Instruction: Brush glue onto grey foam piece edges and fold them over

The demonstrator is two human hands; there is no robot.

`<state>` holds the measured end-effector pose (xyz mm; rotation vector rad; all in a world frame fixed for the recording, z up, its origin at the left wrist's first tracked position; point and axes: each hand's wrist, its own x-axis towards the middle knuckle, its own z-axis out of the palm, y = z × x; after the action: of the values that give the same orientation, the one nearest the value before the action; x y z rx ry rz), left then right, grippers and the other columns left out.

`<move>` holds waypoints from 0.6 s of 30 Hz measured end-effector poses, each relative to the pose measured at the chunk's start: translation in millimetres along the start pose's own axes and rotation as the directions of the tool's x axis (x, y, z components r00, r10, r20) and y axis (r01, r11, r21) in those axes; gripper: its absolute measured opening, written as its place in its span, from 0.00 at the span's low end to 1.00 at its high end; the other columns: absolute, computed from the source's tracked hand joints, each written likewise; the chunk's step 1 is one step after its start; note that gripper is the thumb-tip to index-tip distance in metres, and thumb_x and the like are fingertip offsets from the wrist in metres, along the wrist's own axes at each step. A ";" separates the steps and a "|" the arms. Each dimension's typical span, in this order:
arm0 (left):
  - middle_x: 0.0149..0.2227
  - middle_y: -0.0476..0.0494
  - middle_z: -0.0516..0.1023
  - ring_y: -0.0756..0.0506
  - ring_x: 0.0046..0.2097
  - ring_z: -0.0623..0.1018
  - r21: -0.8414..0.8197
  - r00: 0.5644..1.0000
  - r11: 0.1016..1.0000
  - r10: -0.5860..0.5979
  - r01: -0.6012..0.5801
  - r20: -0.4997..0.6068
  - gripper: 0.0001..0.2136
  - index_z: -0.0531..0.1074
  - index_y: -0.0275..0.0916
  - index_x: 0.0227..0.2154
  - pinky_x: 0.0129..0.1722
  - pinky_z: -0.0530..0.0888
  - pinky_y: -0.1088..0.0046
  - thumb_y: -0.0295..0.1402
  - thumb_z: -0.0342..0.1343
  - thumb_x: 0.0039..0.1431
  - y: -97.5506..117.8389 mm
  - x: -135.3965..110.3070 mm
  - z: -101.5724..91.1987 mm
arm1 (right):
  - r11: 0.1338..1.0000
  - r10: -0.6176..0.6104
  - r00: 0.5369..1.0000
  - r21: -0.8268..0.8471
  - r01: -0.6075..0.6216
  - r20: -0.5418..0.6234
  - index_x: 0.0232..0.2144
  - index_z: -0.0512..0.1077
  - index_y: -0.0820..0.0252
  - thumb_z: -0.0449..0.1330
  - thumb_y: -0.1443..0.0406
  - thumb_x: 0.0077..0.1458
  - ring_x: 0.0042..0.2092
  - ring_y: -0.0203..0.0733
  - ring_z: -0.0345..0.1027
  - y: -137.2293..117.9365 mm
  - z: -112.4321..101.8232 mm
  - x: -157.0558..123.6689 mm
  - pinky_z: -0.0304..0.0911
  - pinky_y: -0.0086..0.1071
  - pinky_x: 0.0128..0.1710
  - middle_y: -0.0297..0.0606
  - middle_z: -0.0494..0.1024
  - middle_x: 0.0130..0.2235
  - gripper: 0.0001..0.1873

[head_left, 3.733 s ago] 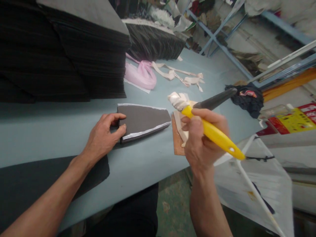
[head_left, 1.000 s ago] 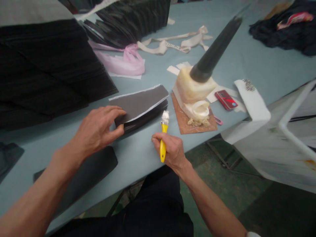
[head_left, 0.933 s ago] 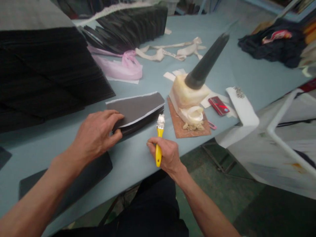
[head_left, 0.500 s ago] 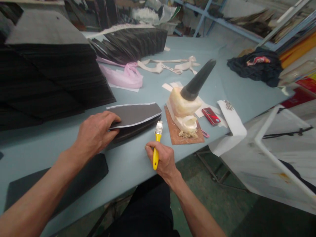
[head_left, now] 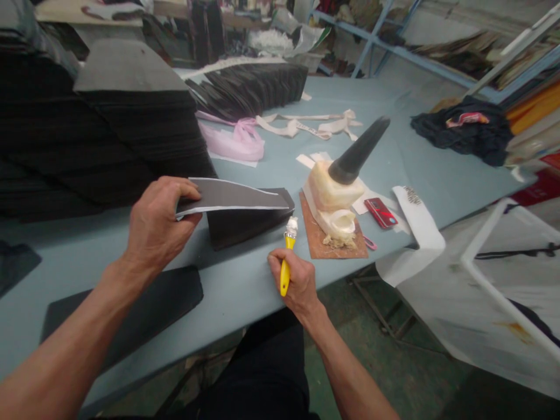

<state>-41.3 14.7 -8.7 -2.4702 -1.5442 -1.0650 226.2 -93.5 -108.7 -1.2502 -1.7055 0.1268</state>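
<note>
My left hand (head_left: 164, 219) pinches the near end of a dark grey panel (head_left: 231, 195) with white glue-like lines along its edges. The panel is lifted at that end and bends down to the right. Beneath it, more black panels (head_left: 245, 227) lie stacked on the table. Closed round a yellow-handled brush (head_left: 286, 265), my right hand (head_left: 297, 277) holds it upright, with white matter on its bristles, close to the panels' narrow end. Right of the brush stands a pale, crusted glue container (head_left: 335, 189) with a black cone in its top, on a brown board (head_left: 315, 239).
Tall stacks of black panels (head_left: 144, 134) rise at the left. Another dark panel (head_left: 131, 309) lies under my left forearm. Pink cloth (head_left: 231, 140), white strips (head_left: 289, 127) and a red box (head_left: 380, 213) lie on the blue table (head_left: 420, 175). Dark cloth (head_left: 464, 128) sits at the far right.
My left hand has raised the near end of the edge-lined panel off the stack, uncovering the black panel below. The brush stays in my right hand. The view has shifted slightly.
</note>
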 end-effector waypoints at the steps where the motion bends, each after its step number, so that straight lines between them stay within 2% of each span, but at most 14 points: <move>1: 0.50 0.39 0.85 0.38 0.55 0.83 -0.005 0.999 1.000 0.003 -0.004 -0.046 0.05 0.73 0.43 0.40 0.59 0.79 0.54 0.33 0.56 0.62 -0.4 -0.5 -3.4 | 1.000 0.000 1.000 -0.002 0.000 0.004 0.38 0.78 0.57 0.58 0.62 0.76 0.28 0.34 0.77 0.1 0.0 0.0 0.67 0.26 0.32 0.34 0.84 0.30 0.12; 5: 0.50 0.41 0.85 0.40 0.53 0.85 -0.036 0.981 0.999 -0.028 0.021 -0.192 0.05 0.74 0.42 0.41 0.56 0.81 0.57 0.32 0.60 0.62 2.4 -7.2 -22.5 | 1.000 0.003 1.000 -0.030 -0.003 0.003 0.39 0.78 0.57 0.56 0.60 0.77 0.28 0.34 0.77 1.3 -0.9 -0.3 0.68 0.26 0.32 0.35 0.85 0.31 0.15; 10: 0.50 0.41 0.85 0.43 0.52 0.85 -0.031 0.953 0.985 -0.173 0.170 -0.250 0.05 0.75 0.39 0.41 0.54 0.82 0.60 0.30 0.60 0.61 4.4 -27.4 -62.9 | 0.998 0.005 1.000 -0.068 -0.003 0.029 0.39 0.78 0.57 0.58 0.58 0.76 0.27 0.36 0.77 4.7 -2.9 -3.5 0.68 0.27 0.32 0.36 0.86 0.32 0.15; 14: 0.49 0.40 0.86 0.41 0.51 0.85 0.054 0.926 0.975 -0.188 0.218 -0.328 0.05 0.75 0.39 0.40 0.52 0.82 0.59 0.30 0.61 0.61 -8.6 -57.5 -96.7 | 0.995 0.028 0.999 -0.096 -0.023 0.043 0.39 0.78 0.57 0.58 0.56 0.76 0.26 0.35 0.76 7.8 -3.0 -6.6 0.66 0.27 0.30 0.34 0.85 0.30 0.15; 18: 0.48 0.40 0.87 0.41 0.52 0.85 0.173 0.900 0.927 -0.259 0.334 -0.351 0.05 0.74 0.40 0.39 0.55 0.81 0.56 0.33 0.63 0.65 -24.6 -99.4 -123.0 | 0.988 0.040 0.998 -0.153 -0.032 0.046 0.38 0.79 0.57 0.57 0.53 0.76 0.25 0.36 0.76 10.6 -3.6 -8.7 0.65 0.28 0.29 0.36 0.86 0.31 0.18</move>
<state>-152.7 -96.3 21.3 -1.8378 -1.8491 -1.1791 235.9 -96.9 -118.4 -1.4011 -1.7616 0.0493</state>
